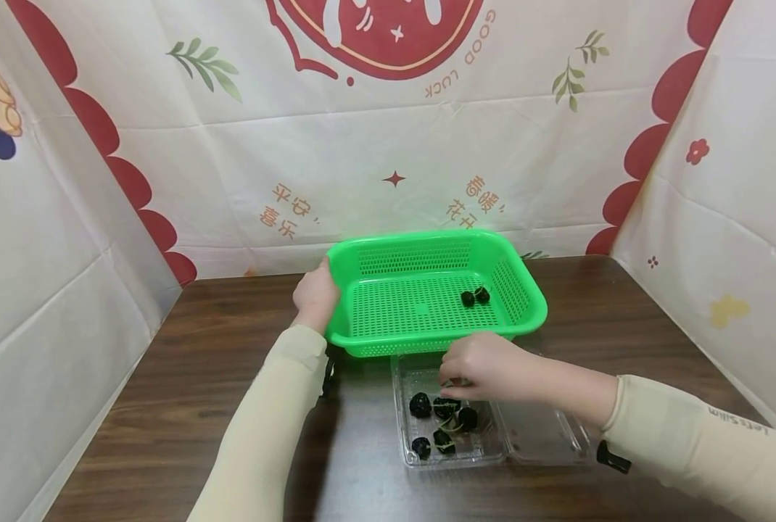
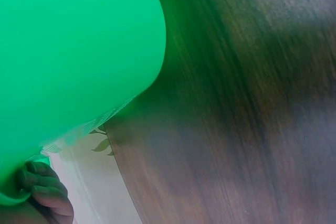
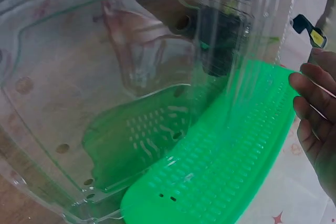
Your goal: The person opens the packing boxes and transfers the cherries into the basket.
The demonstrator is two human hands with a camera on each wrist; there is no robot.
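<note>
My left hand (image 1: 316, 291) grips the left rim of a green plastic basket (image 1: 427, 341); its curled fingers (image 2: 50, 190) show at the rim in the left wrist view. Two dark cherries (image 1: 476, 296) lie at the basket's right side. In front of it stands a clear plastic box (image 1: 404, 417) holding several dark cherries (image 1: 420, 405), some with greenish stems. My right hand (image 1: 489, 368) hovers over the box's back part, thumb close to the cherries. Its fingers (image 3: 312, 103) are loosely bent in the right wrist view, with no cherry visible between them.
The box's clear lid (image 1: 545, 435) lies folded out to the right, under my right forearm. A brown wooden table (image 1: 186, 406) carries everything. Printed cloth (image 1: 355, 152) hangs behind the basket and along both sides.
</note>
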